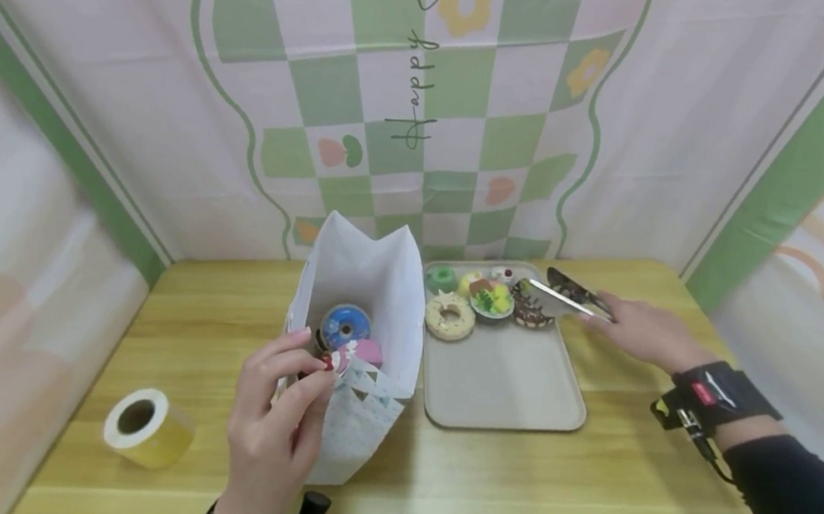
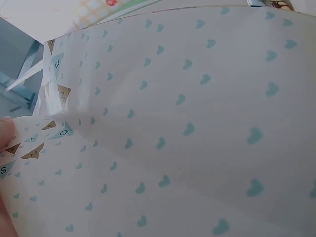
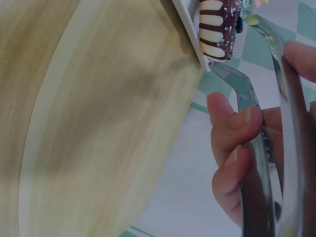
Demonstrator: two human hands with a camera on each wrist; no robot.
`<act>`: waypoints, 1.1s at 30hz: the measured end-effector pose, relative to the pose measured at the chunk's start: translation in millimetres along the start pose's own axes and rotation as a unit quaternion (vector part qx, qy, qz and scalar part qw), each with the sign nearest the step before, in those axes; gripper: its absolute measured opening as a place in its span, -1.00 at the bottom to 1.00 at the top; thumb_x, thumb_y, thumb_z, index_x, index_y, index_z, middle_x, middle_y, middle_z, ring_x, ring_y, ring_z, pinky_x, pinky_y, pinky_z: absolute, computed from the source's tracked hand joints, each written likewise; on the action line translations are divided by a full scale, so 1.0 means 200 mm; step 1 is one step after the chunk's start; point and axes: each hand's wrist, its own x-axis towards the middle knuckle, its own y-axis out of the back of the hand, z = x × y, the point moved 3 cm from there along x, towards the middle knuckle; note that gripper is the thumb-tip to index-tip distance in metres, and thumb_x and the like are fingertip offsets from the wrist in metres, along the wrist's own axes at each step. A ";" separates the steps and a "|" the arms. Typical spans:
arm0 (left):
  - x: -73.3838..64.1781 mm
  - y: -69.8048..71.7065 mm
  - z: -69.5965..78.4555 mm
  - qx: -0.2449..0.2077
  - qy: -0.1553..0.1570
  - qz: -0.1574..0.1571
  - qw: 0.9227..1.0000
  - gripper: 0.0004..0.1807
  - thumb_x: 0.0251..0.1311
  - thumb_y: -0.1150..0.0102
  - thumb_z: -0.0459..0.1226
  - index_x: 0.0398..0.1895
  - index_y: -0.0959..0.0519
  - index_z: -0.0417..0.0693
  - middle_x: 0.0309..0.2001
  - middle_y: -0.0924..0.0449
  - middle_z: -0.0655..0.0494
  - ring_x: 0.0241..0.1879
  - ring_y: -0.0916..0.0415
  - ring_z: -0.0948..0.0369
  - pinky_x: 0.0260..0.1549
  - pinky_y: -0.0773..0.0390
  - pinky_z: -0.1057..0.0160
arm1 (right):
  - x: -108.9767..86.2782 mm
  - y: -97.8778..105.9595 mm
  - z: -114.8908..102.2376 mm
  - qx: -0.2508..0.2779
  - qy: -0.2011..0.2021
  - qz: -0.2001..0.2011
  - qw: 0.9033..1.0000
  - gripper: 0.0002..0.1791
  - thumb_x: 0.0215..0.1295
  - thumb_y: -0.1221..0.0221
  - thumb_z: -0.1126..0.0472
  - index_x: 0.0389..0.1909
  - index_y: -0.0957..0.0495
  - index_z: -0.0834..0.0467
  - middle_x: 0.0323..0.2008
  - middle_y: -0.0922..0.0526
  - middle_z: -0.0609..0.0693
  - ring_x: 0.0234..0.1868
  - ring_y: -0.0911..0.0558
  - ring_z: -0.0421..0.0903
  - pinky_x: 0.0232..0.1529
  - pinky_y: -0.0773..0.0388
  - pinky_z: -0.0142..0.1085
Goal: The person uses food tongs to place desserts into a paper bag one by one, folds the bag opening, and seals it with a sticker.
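Observation:
My left hand (image 1: pixel 278 419) pinches the near rim of an upright white paper bag (image 1: pixel 402 315), printed with small blue hearts (image 2: pixel 187 129). Inside the bag lie a blue-iced donut (image 1: pixel 336 316) and a pink item (image 1: pixel 369 353), partly hidden by the rim and fingers. Over the tray's back right, my right hand (image 1: pixel 641 331) grips metal tongs (image 1: pixel 566 297). Their spread tips are beside a chocolate-drizzled pastry (image 3: pixel 215 29); whether they press on it I cannot tell. The beige tray (image 1: pixel 503 392) also bears a cream ring donut (image 1: pixel 437 324) and a small bowl of toy food (image 1: pixel 491 306).
A roll of yellow tape or labels (image 1: pixel 163 436) stands on the wooden table (image 1: pixel 227 296) left of the bag. At the tray's back are a green donut (image 1: pixel 442 278) and other small food pieces. A printed cloth (image 1: pixel 460 86) hangs behind the table.

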 end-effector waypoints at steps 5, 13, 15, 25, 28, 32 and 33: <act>0.00 0.00 0.00 0.002 0.001 -0.002 1.000 -0.63 0.56 -0.13 -0.27 -0.48 -0.63 -0.24 -0.30 -0.58 -0.19 0.11 -0.63 0.01 0.38 -0.56 0.35 | 0.01 0.00 0.00 0.015 -0.005 -0.012 1.000 -0.10 0.67 0.18 -0.27 0.54 -0.13 0.49 0.34 -0.38 0.61 0.28 -0.46 0.66 0.16 -0.47 0.55; 0.01 0.00 0.01 -0.011 -0.011 0.009 1.000 -0.63 0.55 -0.14 -0.29 -0.49 -0.63 -0.26 -0.32 -0.58 -0.19 0.09 -0.64 0.00 0.36 -0.59 0.34 | 0.03 0.00 0.00 0.059 -0.007 -0.031 0.998 -0.16 0.70 0.25 -0.25 0.36 -0.31 0.52 -0.29 -0.66 0.34 -0.37 -0.66 0.16 -0.37 -0.67 0.04; 0.01 0.00 0.01 -0.011 -0.011 0.008 1.000 -0.63 0.55 -0.13 -0.29 -0.49 -0.63 -0.26 -0.31 -0.58 -0.19 0.09 -0.63 0.00 0.37 -0.58 0.34 | 0.03 0.00 0.00 0.084 -0.012 -0.044 0.995 -0.15 0.71 0.30 -0.25 0.34 -0.31 0.53 -0.43 -0.57 0.14 -0.51 -0.53 -0.03 -0.51 -0.54 -0.15; 0.00 0.00 0.01 -0.011 -0.009 0.003 1.000 -0.63 0.56 -0.12 -0.29 -0.48 -0.63 -0.25 -0.30 -0.58 -0.18 0.10 -0.62 0.01 0.38 -0.57 0.32 | 0.04 0.00 -0.01 0.075 -0.020 -0.071 0.994 -0.09 0.70 0.22 -0.24 0.47 -0.12 0.60 -0.40 -0.59 0.17 -0.52 -0.57 -0.03 -0.46 -0.54 -0.23; 0.01 0.00 0.01 -0.010 -0.010 0.003 1.000 -0.63 0.56 -0.12 -0.28 -0.47 -0.64 -0.25 -0.30 -0.58 -0.18 0.09 -0.63 0.00 0.39 -0.57 0.32 | 0.04 0.00 -0.01 0.070 -0.022 -0.070 0.995 -0.06 0.69 0.20 -0.26 0.48 -0.11 0.60 -0.27 -0.66 0.30 -0.50 -0.60 -0.01 -0.45 -0.56 -0.22; 0.01 0.00 0.01 -0.010 -0.011 0.005 1.000 -0.63 0.56 -0.12 -0.27 -0.48 -0.64 -0.24 -0.31 -0.58 -0.18 0.08 -0.63 0.00 0.39 -0.57 0.31 | 0.05 0.01 -0.02 0.058 -0.021 -0.064 0.996 0.00 0.65 0.16 -0.32 0.49 -0.10 0.60 -0.14 -0.69 0.41 -0.49 -0.63 -0.01 -0.39 -0.65 -0.13; 0.01 0.00 0.01 -0.010 -0.010 0.005 1.000 -0.63 0.56 -0.12 -0.27 -0.47 -0.64 -0.24 -0.30 -0.58 -0.18 0.09 -0.63 0.00 0.39 -0.57 0.31 | 0.05 0.01 -0.02 0.054 -0.021 -0.063 0.996 0.01 0.64 0.16 -0.34 0.49 -0.10 0.59 -0.16 -0.70 0.39 -0.49 -0.64 -0.01 -0.36 -0.68 -0.09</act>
